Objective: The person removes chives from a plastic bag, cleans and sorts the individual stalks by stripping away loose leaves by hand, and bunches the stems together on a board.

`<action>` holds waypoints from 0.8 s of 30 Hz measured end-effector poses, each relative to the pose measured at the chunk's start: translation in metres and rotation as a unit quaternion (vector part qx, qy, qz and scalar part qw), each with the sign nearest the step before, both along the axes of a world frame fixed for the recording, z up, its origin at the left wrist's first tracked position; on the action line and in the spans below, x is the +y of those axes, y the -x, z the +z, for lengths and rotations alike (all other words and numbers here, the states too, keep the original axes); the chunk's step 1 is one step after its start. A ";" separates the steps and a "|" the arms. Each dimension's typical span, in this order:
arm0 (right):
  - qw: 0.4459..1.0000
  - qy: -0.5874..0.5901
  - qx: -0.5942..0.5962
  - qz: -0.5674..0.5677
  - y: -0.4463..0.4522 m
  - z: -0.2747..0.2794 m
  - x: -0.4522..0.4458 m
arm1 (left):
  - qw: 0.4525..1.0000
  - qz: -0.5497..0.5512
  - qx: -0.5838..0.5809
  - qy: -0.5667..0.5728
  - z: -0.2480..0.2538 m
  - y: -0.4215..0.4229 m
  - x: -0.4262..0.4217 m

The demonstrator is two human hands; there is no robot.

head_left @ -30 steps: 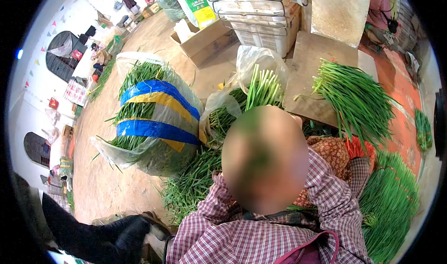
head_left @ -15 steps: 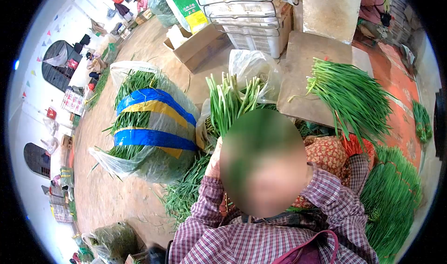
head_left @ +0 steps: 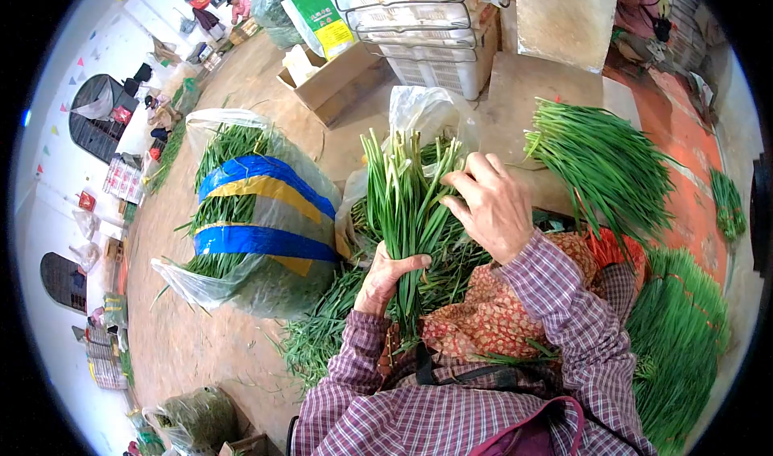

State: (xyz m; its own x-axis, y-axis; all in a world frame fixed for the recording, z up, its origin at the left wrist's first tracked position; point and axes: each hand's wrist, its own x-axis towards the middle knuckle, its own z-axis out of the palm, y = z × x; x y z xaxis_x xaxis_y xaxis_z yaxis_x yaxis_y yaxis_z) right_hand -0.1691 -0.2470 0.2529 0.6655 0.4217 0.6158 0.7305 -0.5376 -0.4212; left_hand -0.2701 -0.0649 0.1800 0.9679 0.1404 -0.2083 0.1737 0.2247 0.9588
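Note:
My left hand (head_left: 388,277) is closed around a bunch of green chives (head_left: 407,214), gripping it low with the thumb across the front. The pale cut ends point up and away from me, while the leaves hang down below my fist. To the right of the bunch's upper part is my right hand (head_left: 491,202). Its fingers are bent, and the thumb and forefinger are apart, their tips at the outer stalks. More loose chives (head_left: 322,327) lie beneath and left of my left hand, and a red patterned cloth (head_left: 475,303) covers my lap.
A plastic-wrapped bale of greens (head_left: 266,214) with blue and yellow bands lies left. A chive pile (head_left: 596,162) rests on a board at right; tied chives (head_left: 676,343) lie nearer. Beyond are a cardboard box (head_left: 338,86) and stacked white crates (head_left: 431,37). Other people are far left.
A blurred round patch covered my right hand and much of the bunch before; both now show. My left hand stays at the bunch's left side. The view has shifted slightly.

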 end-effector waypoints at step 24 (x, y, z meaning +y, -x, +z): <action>0.990 0.062 -0.096 -0.086 -0.032 0.000 -0.042 | 0.999 -0.017 0.019 -0.030 -0.002 0.020 0.028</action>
